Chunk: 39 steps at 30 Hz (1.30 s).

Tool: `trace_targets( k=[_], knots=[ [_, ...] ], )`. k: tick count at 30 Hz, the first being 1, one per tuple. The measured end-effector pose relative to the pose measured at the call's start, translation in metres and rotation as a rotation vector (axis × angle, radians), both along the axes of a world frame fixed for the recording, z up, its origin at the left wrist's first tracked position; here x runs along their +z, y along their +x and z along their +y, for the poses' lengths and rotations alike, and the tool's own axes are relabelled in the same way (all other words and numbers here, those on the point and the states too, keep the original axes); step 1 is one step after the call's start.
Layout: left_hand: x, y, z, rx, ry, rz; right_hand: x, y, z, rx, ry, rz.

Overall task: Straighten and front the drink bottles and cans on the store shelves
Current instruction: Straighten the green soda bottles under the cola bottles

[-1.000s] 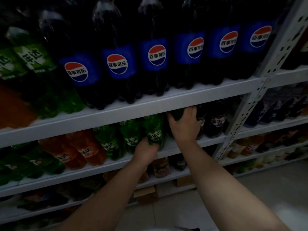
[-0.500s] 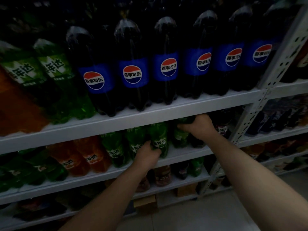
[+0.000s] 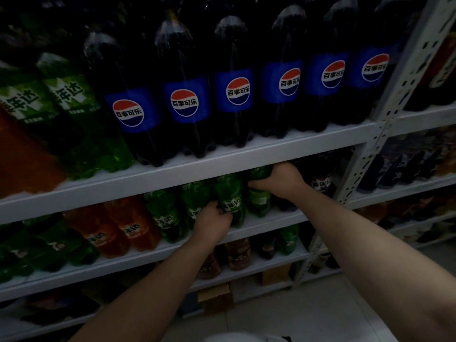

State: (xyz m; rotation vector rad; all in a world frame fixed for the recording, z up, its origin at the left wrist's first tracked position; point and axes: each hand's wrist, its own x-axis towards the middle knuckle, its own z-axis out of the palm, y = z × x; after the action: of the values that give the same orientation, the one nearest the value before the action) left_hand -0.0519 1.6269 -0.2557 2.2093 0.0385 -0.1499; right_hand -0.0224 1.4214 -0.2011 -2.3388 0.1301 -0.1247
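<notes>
Several green Mirinda bottles stand on the second white shelf (image 3: 271,218). My left hand (image 3: 212,224) grips the lower part of one green bottle (image 3: 230,193) whose label faces out. My right hand (image 3: 278,180) grips the upper part of the green bottle (image 3: 259,201) just to its right, whose label is turned partly away. Both bottles stand at the shelf's front edge. The bottles' caps are hidden behind the shelf above.
Large Pepsi bottles (image 3: 233,90) line the upper shelf (image 3: 172,174), with big green and orange bottles at the left. Orange Mirinda bottles (image 3: 128,225) sit left of the green ones, dark bottles (image 3: 320,183) to the right. A perforated upright post (image 3: 365,169) bounds the bay.
My right hand went from lying flat on the right green bottle to gripping its top and pulling it forward. The left hand stayed on its bottle. The view shifted down.
</notes>
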Motion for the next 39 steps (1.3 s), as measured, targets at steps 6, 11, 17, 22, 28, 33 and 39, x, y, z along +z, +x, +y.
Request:
trace_targets(
  k=[6,11,17,22,28,33,39],
  knots=[
    [-0.005,-0.03,-0.029,-0.225,-0.027,-0.15,0.008,0.0,-0.016,0.196,0.333,0.115],
    [-0.008,-0.013,-0.066,-0.305,-0.218,0.073,0.005,-0.002,-0.015,0.227,0.222,0.086],
    [-0.027,-0.022,-0.079,-0.287,-0.207,0.15,-0.002,-0.007,0.003,0.081,-0.266,-0.058],
    [-0.043,-0.042,-0.084,-0.312,-0.209,0.221,0.004,-0.001,-0.007,0.234,-0.358,0.022],
    [-0.051,-0.048,-0.098,-0.36,-0.187,0.206,0.014,-0.001,-0.011,0.191,-0.351,0.081],
    [-0.054,-0.057,-0.107,-0.409,-0.204,0.114,0.007,-0.003,0.0,0.003,-0.427,0.002],
    [-0.047,-0.042,-0.106,0.035,-0.123,-0.031,0.017,0.001,-0.023,0.225,-0.032,0.192]
  ],
)
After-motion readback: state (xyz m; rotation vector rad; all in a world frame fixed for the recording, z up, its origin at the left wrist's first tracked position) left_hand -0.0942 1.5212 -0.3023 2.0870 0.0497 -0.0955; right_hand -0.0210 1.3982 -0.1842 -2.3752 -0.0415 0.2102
